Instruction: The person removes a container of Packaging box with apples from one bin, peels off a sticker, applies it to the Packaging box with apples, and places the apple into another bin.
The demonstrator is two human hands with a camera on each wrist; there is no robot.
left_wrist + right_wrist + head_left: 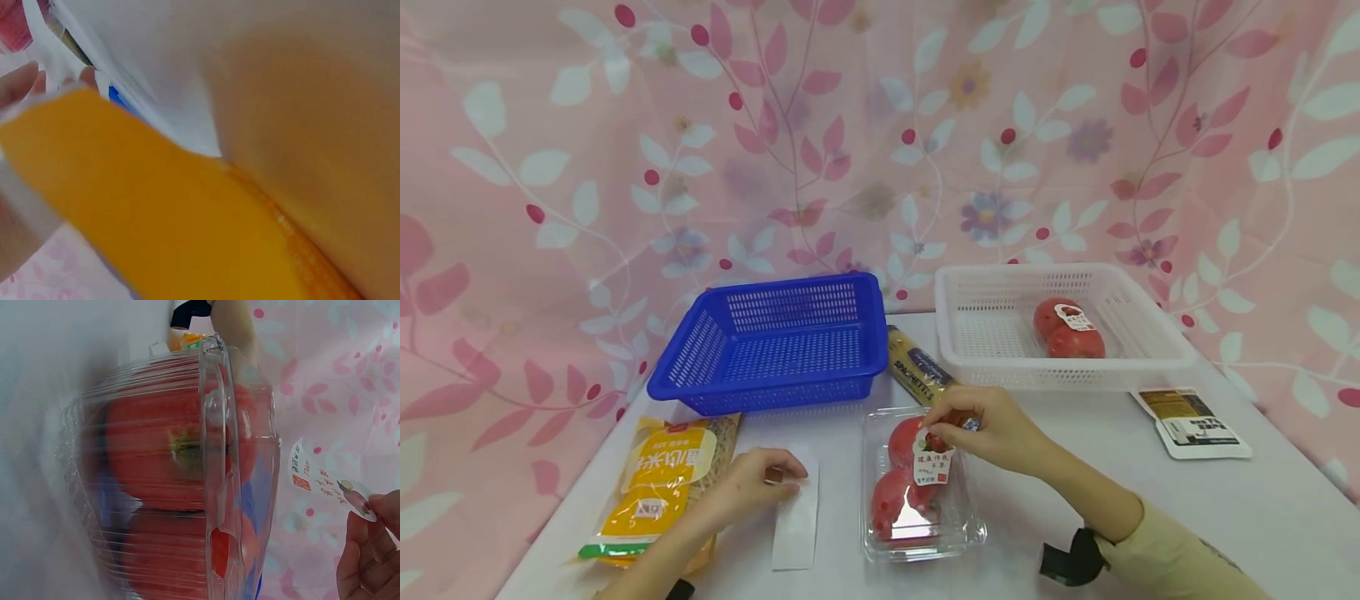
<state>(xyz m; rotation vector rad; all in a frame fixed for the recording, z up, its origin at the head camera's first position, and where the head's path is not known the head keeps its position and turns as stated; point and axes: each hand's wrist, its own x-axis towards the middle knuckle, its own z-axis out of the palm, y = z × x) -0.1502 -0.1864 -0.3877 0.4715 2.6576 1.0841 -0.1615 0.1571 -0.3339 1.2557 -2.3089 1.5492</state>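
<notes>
A clear plastic clamshell [917, 508] with red tomatoes [891, 500] inside lies on the white table in front of me. In the right wrist view the clamshell [187, 475] fills the frame. My right hand [942, 421] pinches the white paper label [932, 460] at the box's far end, and the fingertips [369, 519] grip the label [319, 481] by its edge. My left hand [772, 475] rests with loosely curled fingers on a white paper strip [796, 525], beside a yellow noodle packet [658, 483]. That yellow packet [156, 206] blurs across the left wrist view.
A blue basket [775, 342] stands behind the left hand. A white basket [955, 333] at the back right holds another pack of tomatoes [1067, 329]. A spaghetti packet [917, 371] lies between the baskets. A black-and-white sachet [1195, 421] lies at right. A pink floral curtain hangs behind.
</notes>
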